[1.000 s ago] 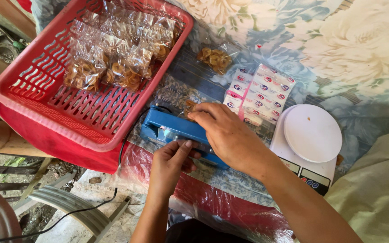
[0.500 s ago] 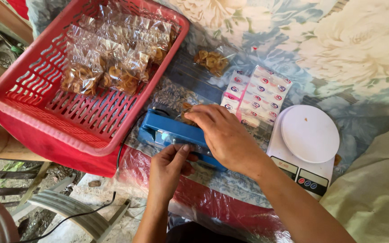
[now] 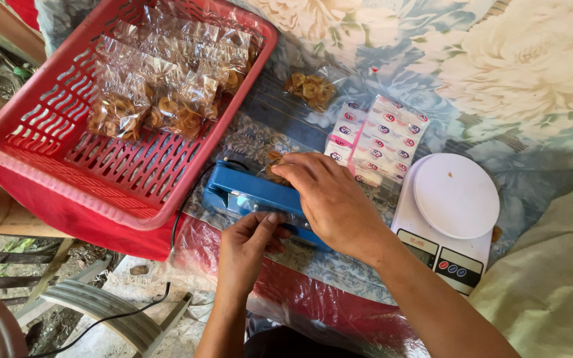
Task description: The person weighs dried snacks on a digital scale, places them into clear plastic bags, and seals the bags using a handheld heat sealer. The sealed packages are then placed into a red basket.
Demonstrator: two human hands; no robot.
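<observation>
Though cluttered, floral tablecloth [image 3: 432,59] outdoors

Floral-cloth table [image 3: 499,59]: red basket [image 3: 41,142], blue sealer [image 3: 247,192], scale [image 3: 449,219], prob. labels [image 3: 379,136].

Both forearms are bare, with no sleeves, rings or watch on the left hand [image 3: 247,248] or right hand [image 3: 333,199].

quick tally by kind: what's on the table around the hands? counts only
Blue heat sealer: 1, right hand pressing on it, left hand at its front edge
Red slotted basket: 1
White kitchen scale: 1
Sheet of small pink-and-white packets: 1
Snack bag lying loose on the cloth: 1
Snack bags in the basket: a pile, too overlapped to count
Total: 5 countable items, plus the pile
</observation>
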